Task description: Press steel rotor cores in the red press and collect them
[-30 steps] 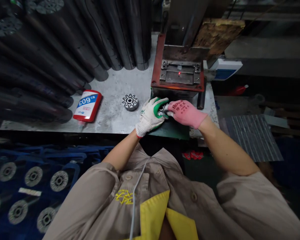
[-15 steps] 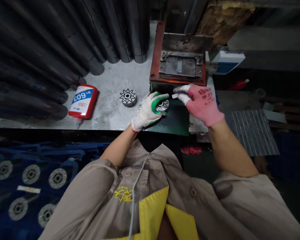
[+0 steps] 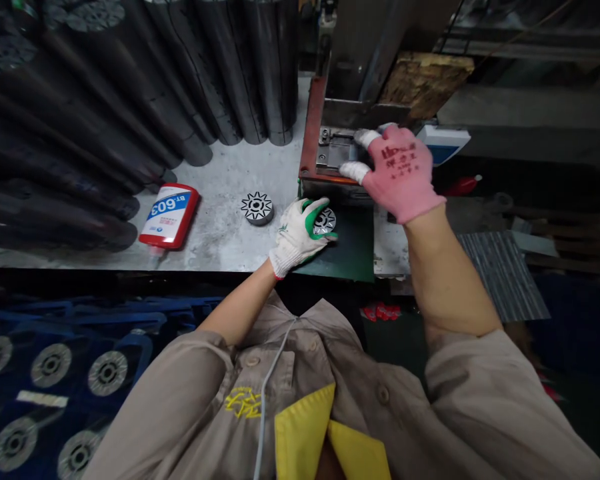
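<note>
My left hand [image 3: 304, 233], in a white knit glove with a green palm, curls round a round slotted metal core [image 3: 324, 221] on the bench. Thumb and fingers press its sides, and part of its top face shows between them. Over a metal fixture [image 3: 334, 155] reaches my right hand [image 3: 394, 167], in a pink glove with white-wrapped fingertips. Its thumb and finger are apart, on either side of a small pale strip [image 3: 353, 153] in the fixture's middle; its other fingers are partly hidden. A second slotted core [image 3: 257, 207] stands left of my left hand.
A red bottle [image 3: 169, 217] with a white-blue label lies on the bench [image 3: 215, 200]. Dark cylinders [image 3: 220, 73] stand in rows behind. The fixture sits on an orange-red base [image 3: 310, 130]. Blue racks [image 3: 120, 313] with round cores are low left; a white-blue box [image 3: 445, 143] is beyond my right hand.
My right hand has moved up and forward from beside the left hand to the fixture. The small white piece it pinched no longer shows. My left hand stays on the core; the view has shifted slightly.
</note>
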`<move>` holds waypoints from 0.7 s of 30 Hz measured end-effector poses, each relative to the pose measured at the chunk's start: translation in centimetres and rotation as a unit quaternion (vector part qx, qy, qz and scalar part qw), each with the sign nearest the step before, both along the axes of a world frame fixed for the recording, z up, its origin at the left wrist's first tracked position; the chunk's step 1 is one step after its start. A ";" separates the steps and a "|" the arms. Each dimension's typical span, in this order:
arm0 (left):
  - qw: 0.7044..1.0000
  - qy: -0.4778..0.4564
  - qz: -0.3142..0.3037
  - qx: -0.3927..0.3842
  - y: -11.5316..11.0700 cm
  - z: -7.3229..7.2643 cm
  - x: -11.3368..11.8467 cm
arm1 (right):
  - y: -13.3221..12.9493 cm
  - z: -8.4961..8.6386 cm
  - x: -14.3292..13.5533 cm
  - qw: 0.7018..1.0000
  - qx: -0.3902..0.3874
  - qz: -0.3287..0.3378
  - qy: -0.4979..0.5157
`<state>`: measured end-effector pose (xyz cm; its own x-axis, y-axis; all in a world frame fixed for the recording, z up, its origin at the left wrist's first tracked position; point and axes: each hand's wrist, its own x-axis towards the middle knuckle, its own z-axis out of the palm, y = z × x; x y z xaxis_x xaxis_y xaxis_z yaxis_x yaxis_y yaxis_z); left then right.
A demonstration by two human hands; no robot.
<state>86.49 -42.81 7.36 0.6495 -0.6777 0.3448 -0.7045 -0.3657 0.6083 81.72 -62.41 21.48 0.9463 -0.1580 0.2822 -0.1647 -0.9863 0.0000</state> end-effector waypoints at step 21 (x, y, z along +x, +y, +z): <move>0.997 0.014 -0.074 0.026 0.4 1.7 0.3 | 9.5 -0.7 -2.7 0.920 -0.034 0.063 0.385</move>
<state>86.79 -42.38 9.04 0.5500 -0.7830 0.2905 -0.7361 -0.2902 0.6115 79.01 -52.95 20.76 0.8790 -0.0412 -0.4750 0.0251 -0.9909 0.1323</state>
